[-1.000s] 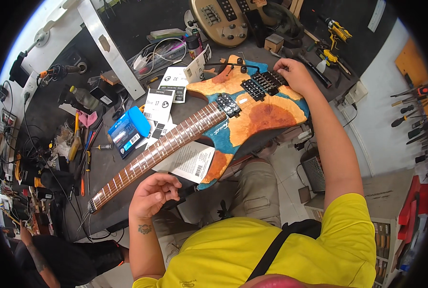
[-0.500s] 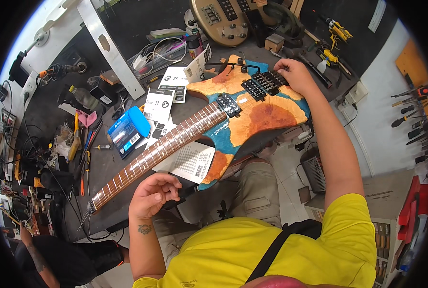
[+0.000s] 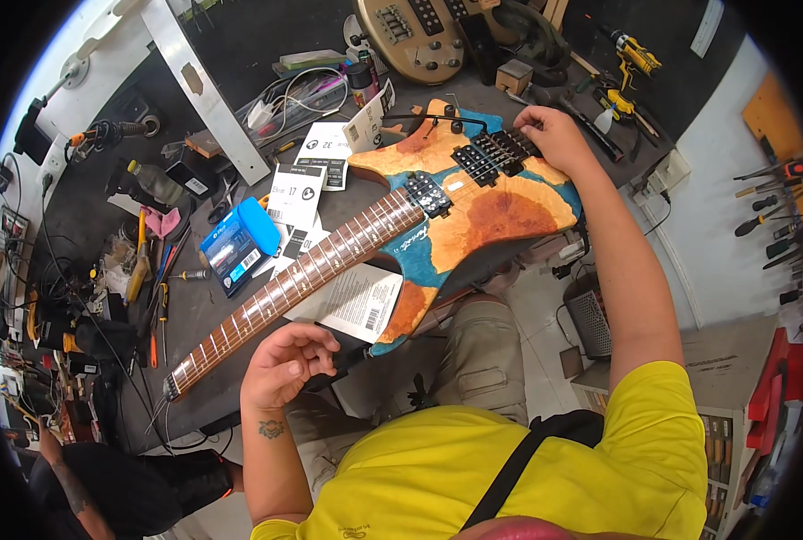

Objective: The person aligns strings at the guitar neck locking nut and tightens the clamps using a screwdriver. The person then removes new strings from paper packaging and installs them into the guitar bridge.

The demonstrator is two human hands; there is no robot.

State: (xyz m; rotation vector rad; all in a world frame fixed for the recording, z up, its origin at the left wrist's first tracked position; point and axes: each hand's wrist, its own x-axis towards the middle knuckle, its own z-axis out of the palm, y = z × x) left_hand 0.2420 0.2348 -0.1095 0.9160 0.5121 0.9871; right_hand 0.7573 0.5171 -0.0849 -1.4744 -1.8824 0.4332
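Observation:
An electric guitar [image 3: 500, 211] with a blue and orange-brown wood body lies slantwise across the dark workbench, its fretted neck [image 3: 298, 279] running to the lower left. Over the outer end of its black bridge [image 3: 499, 155], my right hand [image 3: 554, 139] has its fingers bent onto the metal parts; the fingertips are partly hidden. A black tremolo arm [image 3: 437, 117] reaches out from the bridge. My left hand [image 3: 284, 364] hovers below the neck, near the lower body horn. Its fingers are loosely curled, the thumb apart, and nothing shows in them.
White paper string packets [image 3: 295, 193] and a blue packet [image 3: 239, 247] lie beside the neck. A gold bass guitar [image 3: 415, 40], a yellow drill [image 3: 636, 56] and cables stand farther back. Hand tools lie at left. Another person [image 3: 113, 486] sits at the lower left.
My right hand has shifted very slightly at the bridge. The guitar and the loose packets have moved a touch leftward in the picture; my left hand stays nearly still.

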